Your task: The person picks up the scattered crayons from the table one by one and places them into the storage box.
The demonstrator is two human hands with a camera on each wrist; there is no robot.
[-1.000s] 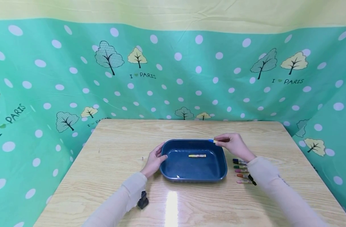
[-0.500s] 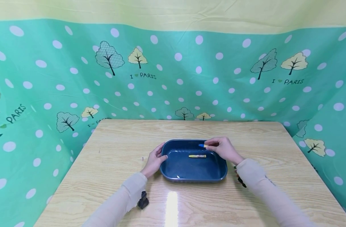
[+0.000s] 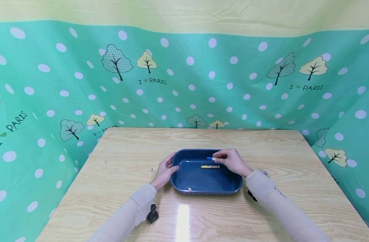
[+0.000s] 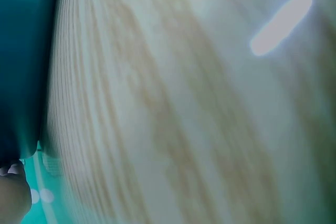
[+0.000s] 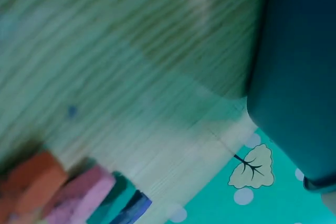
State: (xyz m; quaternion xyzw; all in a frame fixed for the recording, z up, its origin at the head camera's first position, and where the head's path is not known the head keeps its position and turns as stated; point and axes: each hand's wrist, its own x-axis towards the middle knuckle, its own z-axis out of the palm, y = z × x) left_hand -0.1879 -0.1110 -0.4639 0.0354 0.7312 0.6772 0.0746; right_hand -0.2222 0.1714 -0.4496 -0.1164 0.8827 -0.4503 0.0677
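A dark blue rectangular tray stands on the wooden table, its wall also visible in the left wrist view and the right wrist view. My left hand grips its left rim, thumb over the edge. Pinched in my right hand, above the tray's back right part, is a crayon with a blue tip. A yellow crayon lies on the tray floor, just below the held one. Whether the held crayon touches the tray cannot be told.
Several crayons, among them an orange one and a pink one, lie on the table right of the tray, mostly behind my right sleeve in the head view. A polka-dot cloth hangs behind the table.
My right hand has moved left and slightly down with the blue-tipped crayon, from the tray's back right corner to over its inside. My left hand has stayed at the rim.
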